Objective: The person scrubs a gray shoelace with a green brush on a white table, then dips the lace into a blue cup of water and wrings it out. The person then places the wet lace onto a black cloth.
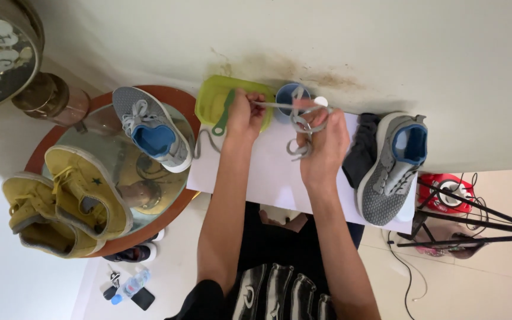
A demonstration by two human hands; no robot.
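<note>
A soft, limp grey shoelace (pixel 299 127) is stretched above the white tabletop (pixel 268 172), best pinched near its ends. The left hand (pixel 245 114) pinches one end; the right hand (pixel 322 142) grips the looped bundle. Behind sit a green container (pixel 213 101), contents unclear, and a blue cup (pixel 284 98).

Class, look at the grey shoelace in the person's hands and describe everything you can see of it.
The shoelace is a flat grey cord, probably woven fabric, out of any shoe. It is pulled taut between the left hand and the right hand, above a white sheet. Several loops are gathered at the right hand's fingers, and one hangs below them. A slack tail curves down from the left hand toward the round table.
</note>
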